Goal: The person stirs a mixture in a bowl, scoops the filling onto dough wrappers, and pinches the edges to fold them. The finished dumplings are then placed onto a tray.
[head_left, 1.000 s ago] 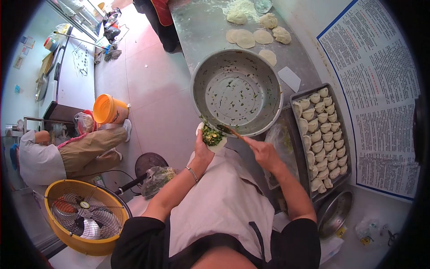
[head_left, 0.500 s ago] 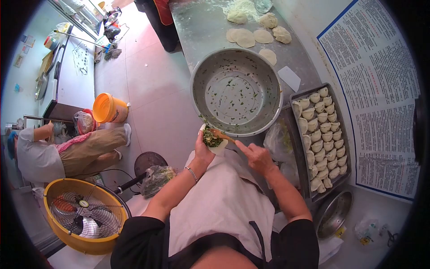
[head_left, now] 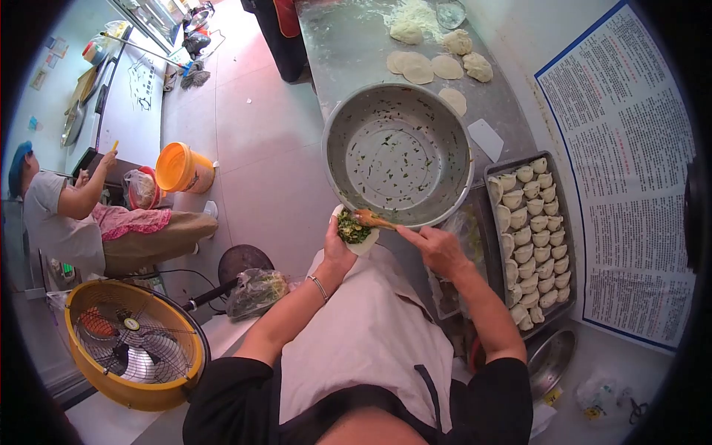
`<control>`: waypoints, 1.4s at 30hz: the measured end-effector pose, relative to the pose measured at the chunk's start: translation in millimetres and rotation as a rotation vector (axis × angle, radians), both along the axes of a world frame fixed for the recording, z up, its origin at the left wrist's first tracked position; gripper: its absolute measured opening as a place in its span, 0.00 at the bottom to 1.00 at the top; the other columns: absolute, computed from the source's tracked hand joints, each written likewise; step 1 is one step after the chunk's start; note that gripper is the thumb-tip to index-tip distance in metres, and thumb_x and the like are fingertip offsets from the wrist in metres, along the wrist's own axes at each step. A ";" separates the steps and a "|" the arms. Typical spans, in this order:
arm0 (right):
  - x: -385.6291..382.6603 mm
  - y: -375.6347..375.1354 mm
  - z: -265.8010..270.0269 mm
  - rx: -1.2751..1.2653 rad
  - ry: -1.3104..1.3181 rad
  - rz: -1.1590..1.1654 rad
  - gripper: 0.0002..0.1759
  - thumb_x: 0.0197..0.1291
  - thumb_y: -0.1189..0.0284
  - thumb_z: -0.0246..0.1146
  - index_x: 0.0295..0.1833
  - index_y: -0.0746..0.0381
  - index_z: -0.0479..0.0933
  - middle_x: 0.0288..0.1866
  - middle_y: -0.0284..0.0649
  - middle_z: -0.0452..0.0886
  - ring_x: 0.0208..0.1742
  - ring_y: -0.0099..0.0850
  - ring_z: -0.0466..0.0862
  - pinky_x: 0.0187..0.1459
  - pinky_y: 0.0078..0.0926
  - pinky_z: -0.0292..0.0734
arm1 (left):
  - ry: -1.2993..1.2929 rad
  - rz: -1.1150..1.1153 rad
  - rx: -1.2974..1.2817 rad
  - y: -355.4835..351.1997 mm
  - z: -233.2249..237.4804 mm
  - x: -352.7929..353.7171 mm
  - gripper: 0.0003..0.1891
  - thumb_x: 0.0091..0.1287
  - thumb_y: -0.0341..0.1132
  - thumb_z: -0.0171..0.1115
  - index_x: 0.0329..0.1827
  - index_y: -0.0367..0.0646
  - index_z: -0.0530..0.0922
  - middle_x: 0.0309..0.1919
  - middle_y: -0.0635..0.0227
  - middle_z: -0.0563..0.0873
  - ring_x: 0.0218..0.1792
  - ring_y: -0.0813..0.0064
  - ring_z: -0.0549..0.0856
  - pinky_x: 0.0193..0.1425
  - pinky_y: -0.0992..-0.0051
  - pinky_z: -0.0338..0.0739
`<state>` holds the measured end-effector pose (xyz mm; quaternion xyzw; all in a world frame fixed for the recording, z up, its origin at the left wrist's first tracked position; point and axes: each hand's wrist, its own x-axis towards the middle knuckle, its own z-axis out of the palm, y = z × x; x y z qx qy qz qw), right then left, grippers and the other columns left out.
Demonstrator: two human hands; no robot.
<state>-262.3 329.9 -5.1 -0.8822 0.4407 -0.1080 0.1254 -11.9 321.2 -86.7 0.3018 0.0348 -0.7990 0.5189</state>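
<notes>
In my left hand (head_left: 338, 254) a round dumpling wrapper (head_left: 365, 244) lies cupped, with a mound of chopped green filling (head_left: 354, 228) on it. My right hand (head_left: 439, 251) is closed round the handle of a wooden spoon (head_left: 376, 219), whose end touches the filling. Just beyond both hands stands a large metal bowl (head_left: 337, 182), with green scraps stuck to its wall and bottom. To the right, a metal tray (head_left: 491, 175) holds rows of folded dumplings (head_left: 542, 239).
Flat wrappers (head_left: 417, 68), dough lumps (head_left: 478, 67) and flour (head_left: 421, 16) lie on the metal table (head_left: 337, 44). A white scraper (head_left: 486, 139) is beside the bowl. A yellow fan (head_left: 133, 345), an orange bucket (head_left: 184, 168) and another person (head_left: 70, 215) are at left.
My right hand has shifted slightly right and flattened over the spoon handle; the spoon stays at the filling. The other person has straightened up and raised a hand. The view has shifted slightly.
</notes>
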 end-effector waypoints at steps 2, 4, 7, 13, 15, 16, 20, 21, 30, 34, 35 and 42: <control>-1.5 14.5 -8.2 0.018 -0.042 -0.048 0.32 0.61 0.78 0.58 0.71 0.45 0.75 0.26 0.35 0.71 0.26 0.35 0.80 0.27 0.35 0.78 | -0.024 0.014 0.016 0.3 0.8 -1.9 0.29 0.81 0.55 0.31 0.74 0.49 0.65 0.68 0.59 0.75 0.67 0.56 0.77 0.70 0.47 0.74; 5.4 26.3 -15.9 0.031 -0.123 -0.111 0.34 0.58 0.81 0.58 0.70 0.45 0.76 0.25 0.35 0.70 0.25 0.35 0.78 0.26 0.35 0.76 | -0.039 0.026 0.029 1.2 1.4 -3.9 0.29 0.81 0.55 0.31 0.74 0.48 0.66 0.68 0.59 0.76 0.67 0.55 0.77 0.70 0.47 0.74; 11.8 39.9 -16.5 0.088 -0.177 -0.111 0.34 0.58 0.82 0.58 0.71 0.46 0.76 0.26 0.38 0.73 0.26 0.38 0.79 0.26 0.37 0.76 | -0.019 0.023 0.013 2.4 -4.3 -5.1 0.29 0.81 0.55 0.31 0.74 0.48 0.66 0.68 0.58 0.76 0.67 0.55 0.77 0.70 0.47 0.75; 24.0 -25.7 -24.8 0.114 -0.114 -0.306 0.26 0.62 0.76 0.56 0.66 0.50 0.78 0.33 0.45 0.84 0.34 0.46 0.86 0.35 0.47 0.81 | -0.013 0.053 0.003 2.4 -9.5 -7.1 0.29 0.81 0.55 0.31 0.74 0.47 0.65 0.68 0.58 0.76 0.67 0.54 0.77 0.70 0.47 0.75; 38.9 -64.6 -30.5 0.249 0.082 -0.318 0.24 0.64 0.75 0.55 0.65 0.50 0.79 0.38 0.47 0.86 0.40 0.47 0.87 0.40 0.48 0.82 | -0.021 0.049 0.002 2.5 -4.9 -8.0 0.29 0.81 0.55 0.31 0.74 0.47 0.65 0.68 0.58 0.76 0.67 0.54 0.77 0.70 0.48 0.75; 42.6 -75.9 -33.3 0.315 0.181 -0.321 0.23 0.65 0.75 0.55 0.64 0.50 0.79 0.40 0.48 0.87 0.42 0.48 0.88 0.42 0.48 0.83 | -0.025 0.047 0.006 2.3 -2.6 -8.3 0.29 0.81 0.55 0.31 0.74 0.47 0.65 0.68 0.58 0.76 0.67 0.54 0.77 0.70 0.48 0.75; 37.6 -82.1 -41.0 0.407 0.088 -0.159 0.21 0.68 0.74 0.54 0.64 0.52 0.80 0.46 0.50 0.87 0.47 0.50 0.87 0.48 0.46 0.83 | -0.028 0.062 -0.006 1.4 -6.9 -7.2 0.29 0.81 0.55 0.31 0.74 0.47 0.65 0.68 0.58 0.76 0.67 0.55 0.77 0.70 0.48 0.76; 25.0 -73.7 -36.8 0.424 -0.035 -0.138 0.21 0.68 0.74 0.54 0.64 0.53 0.80 0.46 0.50 0.87 0.48 0.51 0.87 0.49 0.45 0.82 | -0.023 0.064 -0.011 0.7 -9.4 -7.8 0.29 0.81 0.55 0.31 0.75 0.47 0.65 0.68 0.58 0.76 0.67 0.55 0.77 0.70 0.48 0.76; -2.0 35.8 -17.6 0.282 -0.356 -0.245 0.28 0.61 0.79 0.57 0.68 0.54 0.76 0.36 0.47 0.83 0.37 0.48 0.84 0.39 0.42 0.82 | -0.051 0.072 0.039 5.3 -10.3 -15.0 0.28 0.81 0.55 0.32 0.74 0.48 0.65 0.68 0.59 0.76 0.68 0.56 0.77 0.71 0.49 0.74; 12.6 65.7 -29.2 0.075 -0.184 -0.199 0.36 0.55 0.81 0.59 0.72 0.49 0.74 0.28 0.37 0.73 0.29 0.38 0.81 0.31 0.37 0.82 | -0.057 0.096 0.096 10.1 -9.9 -17.4 0.29 0.81 0.55 0.32 0.74 0.47 0.66 0.68 0.58 0.75 0.68 0.54 0.76 0.73 0.47 0.70; 12.9 65.7 -34.3 0.057 -0.188 -0.192 0.36 0.55 0.80 0.59 0.71 0.48 0.74 0.28 0.36 0.73 0.29 0.36 0.82 0.31 0.36 0.82 | -0.044 0.096 0.113 10.4 -8.5 -17.6 0.29 0.81 0.55 0.32 0.73 0.47 0.66 0.68 0.57 0.75 0.68 0.53 0.76 0.74 0.46 0.69; 3.1 54.8 -36.5 0.011 -0.204 -0.105 0.35 0.55 0.80 0.60 0.71 0.46 0.75 0.28 0.33 0.71 0.28 0.34 0.81 0.29 0.34 0.81 | -0.046 0.042 0.082 17.1 3.1 -6.9 0.29 0.81 0.54 0.34 0.72 0.45 0.68 0.69 0.54 0.75 0.69 0.51 0.75 0.76 0.46 0.67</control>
